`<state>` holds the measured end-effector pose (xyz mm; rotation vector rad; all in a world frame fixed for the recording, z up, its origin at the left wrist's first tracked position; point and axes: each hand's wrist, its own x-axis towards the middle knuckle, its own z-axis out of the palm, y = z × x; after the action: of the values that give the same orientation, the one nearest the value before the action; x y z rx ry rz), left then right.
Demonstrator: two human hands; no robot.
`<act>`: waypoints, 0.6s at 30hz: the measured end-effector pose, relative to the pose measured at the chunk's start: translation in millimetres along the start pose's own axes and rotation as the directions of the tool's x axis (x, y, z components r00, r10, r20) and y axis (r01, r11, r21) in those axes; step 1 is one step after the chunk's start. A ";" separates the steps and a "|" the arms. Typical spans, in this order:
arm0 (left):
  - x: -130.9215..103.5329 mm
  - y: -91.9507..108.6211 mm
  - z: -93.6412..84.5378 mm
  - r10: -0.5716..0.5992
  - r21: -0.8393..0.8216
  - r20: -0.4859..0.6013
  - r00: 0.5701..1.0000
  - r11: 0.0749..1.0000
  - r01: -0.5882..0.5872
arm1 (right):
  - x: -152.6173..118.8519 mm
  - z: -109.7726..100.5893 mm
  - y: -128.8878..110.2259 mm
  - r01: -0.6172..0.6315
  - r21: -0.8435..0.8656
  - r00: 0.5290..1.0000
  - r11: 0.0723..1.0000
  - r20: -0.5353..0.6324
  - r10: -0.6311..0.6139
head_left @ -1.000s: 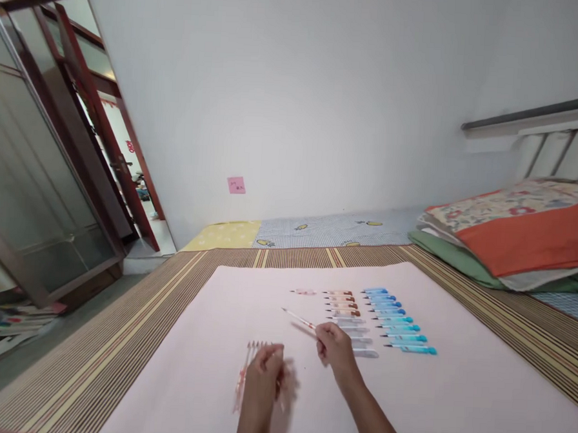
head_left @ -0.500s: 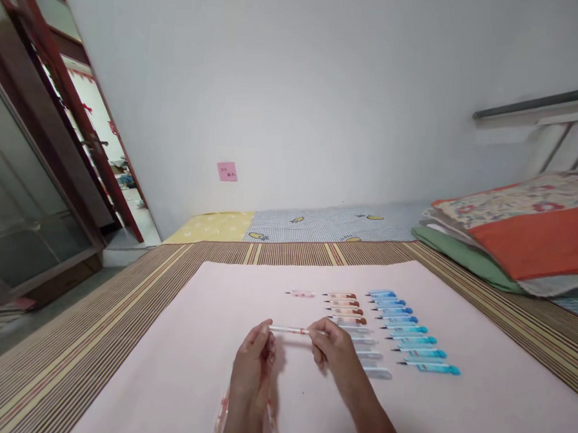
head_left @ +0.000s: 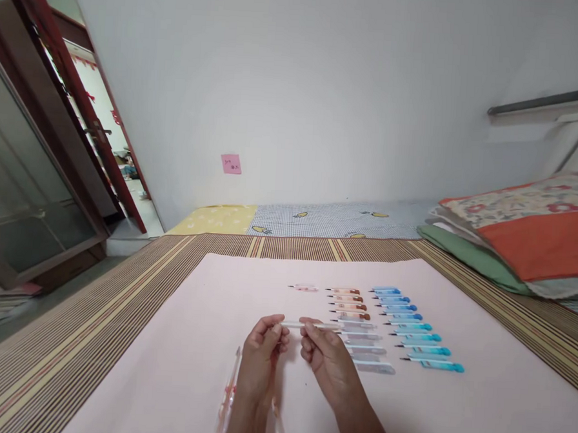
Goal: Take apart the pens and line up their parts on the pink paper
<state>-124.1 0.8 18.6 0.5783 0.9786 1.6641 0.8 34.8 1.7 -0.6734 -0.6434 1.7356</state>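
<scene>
A slim whitish pen [head_left: 292,324] is held level above the pink sheet [head_left: 165,365]. My left hand [head_left: 263,347] pinches its left end, and my right hand [head_left: 327,354] grips it further right. Just beyond my right hand lie several grey pens [head_left: 371,352], partly hidden by it. Behind them are several brown-and-orange pens [head_left: 347,298] and, to their left, one pale pink pen [head_left: 307,287]. A column of blue and turquoise pens [head_left: 421,338] lies to the right. More pink-marked pens [head_left: 226,394] lie beside and partly behind my left forearm.
The sheet lies on a striped mat [head_left: 134,292]. Folded orange and floral bedding [head_left: 540,223] is stacked at the right. A white wall with a pink note [head_left: 231,164] stands behind, and a doorway [head_left: 130,182] is at the left.
My right hand has shifted left along the pen, closer to my left hand. The pen's red marks no longer show. The camera view has shifted slightly.
</scene>
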 end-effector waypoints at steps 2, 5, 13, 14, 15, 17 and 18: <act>-0.3 1.1 -0.3 0.009 0.031 0.015 1.000 0.999 -0.010 | 0.1 -1.8 0.7 -0.022 0.050 1.000 0.999 -0.011 0.023; -0.3 0.2 -1.1 0.047 0.086 0.036 0.998 0.995 -0.049 | 0.4 -3.0 1.0 -0.033 0.090 0.999 0.995 -0.005 0.034; -0.8 -9.1 -0.4 0.167 0.292 0.040 0.985 0.941 -0.172 | -1.2 2.2 -2.3 0.011 0.022 1.000 1.000 -0.013 -0.010; -1.4 -9.3 0.4 0.169 0.301 0.040 0.985 0.938 -0.173 | -1.0 2.6 -2.5 0.030 0.013 0.999 0.999 -0.012 -0.030; -2.0 -9.4 1.5 0.167 0.305 0.042 0.985 0.937 -0.172 | -0.8 3.0 -2.7 0.050 0.004 0.999 0.999 -0.010 -0.050; -3.4 -9.5 4.1 0.164 0.300 0.047 0.985 0.939 -0.170 | -0.5 3.5 -2.8 0.084 -0.014 0.996 0.996 -0.002 -0.084; -3.9 -9.8 5.5 0.162 0.291 0.043 0.986 0.942 -0.168 | -0.7 3.8 -2.7 0.095 -0.025 0.995 0.995 0.003 -0.095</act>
<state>-113.2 -0.3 13.8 0.8939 1.2020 1.6662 -0.1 34.4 6.3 -0.6483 -0.6891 1.6425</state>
